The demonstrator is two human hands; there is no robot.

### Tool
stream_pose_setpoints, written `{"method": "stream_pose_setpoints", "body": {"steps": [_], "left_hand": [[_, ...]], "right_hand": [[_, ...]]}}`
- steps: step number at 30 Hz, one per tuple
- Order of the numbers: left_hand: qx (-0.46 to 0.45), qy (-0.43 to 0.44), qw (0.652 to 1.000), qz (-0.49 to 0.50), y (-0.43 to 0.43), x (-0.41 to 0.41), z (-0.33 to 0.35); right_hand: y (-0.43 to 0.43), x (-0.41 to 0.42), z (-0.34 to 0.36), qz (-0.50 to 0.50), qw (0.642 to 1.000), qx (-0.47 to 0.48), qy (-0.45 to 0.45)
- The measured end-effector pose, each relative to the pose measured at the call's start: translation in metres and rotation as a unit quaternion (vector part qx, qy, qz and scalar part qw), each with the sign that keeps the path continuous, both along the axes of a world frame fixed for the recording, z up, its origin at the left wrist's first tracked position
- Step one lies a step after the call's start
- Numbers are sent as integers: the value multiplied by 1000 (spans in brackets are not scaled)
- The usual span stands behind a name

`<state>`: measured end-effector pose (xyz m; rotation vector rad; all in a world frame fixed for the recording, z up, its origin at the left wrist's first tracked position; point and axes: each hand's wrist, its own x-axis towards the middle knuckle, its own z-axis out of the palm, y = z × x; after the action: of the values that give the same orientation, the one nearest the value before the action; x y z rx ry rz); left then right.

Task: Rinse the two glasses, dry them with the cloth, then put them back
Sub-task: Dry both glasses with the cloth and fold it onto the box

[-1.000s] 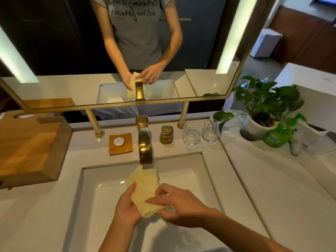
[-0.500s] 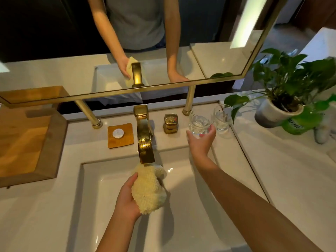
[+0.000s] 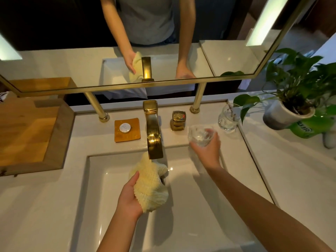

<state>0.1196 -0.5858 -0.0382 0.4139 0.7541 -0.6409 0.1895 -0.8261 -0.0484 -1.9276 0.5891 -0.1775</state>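
Glass (image 3: 199, 135), clear and lifted, gripped in the right hand (image 3: 209, 152); left hand (image 3: 128, 196) clutches fluffy yellow cloth (image 3: 151, 184)

Pale counter (image 3: 45, 206) before me, with a rectangular sink basin (image 3: 181, 206) sunk into its middle. To my left, a wooden tray (image 3: 23, 135) sits flat on the surface. Along the back, left to right: a gold mirror post (image 3: 96, 106), an orange soap dish (image 3: 134, 136) bearing a round white soap (image 3: 124, 128), the gold faucet (image 3: 153, 131), its square gold handle (image 3: 178, 120), a second post (image 3: 198, 97). To my right, a standing glass (image 3: 228, 118), upright, near a potted plant (image 3: 283, 115) — a green container (image 3: 309, 127) close against the pot.
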Motion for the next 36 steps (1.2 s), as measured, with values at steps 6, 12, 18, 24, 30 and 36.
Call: {"method": "stream_pose_setpoints", "body": {"steps": [6,12,18,24,30,36], "left_hand": [[-36,-34,999,8,-2,-19,22],[34,-4,999,3,-2,-41,30],[58,-5,997,-47,-4,-59,37],[68,-97,984,-135,-14,-79,65],[242,-331,876,-253,-6,-84,109],[360,-469,746,-306,0,-78,149]], "right_hand": [[-3,-72,22,280,958,-5,61],[-7,-94,54,454,861,-208,92],[7,-100,95,507,751,-419,56],[18,-106,118,538,786,-303,14],[34,-116,123,542,817,-196,-16],[49,-109,141,534,843,18,61]]}}
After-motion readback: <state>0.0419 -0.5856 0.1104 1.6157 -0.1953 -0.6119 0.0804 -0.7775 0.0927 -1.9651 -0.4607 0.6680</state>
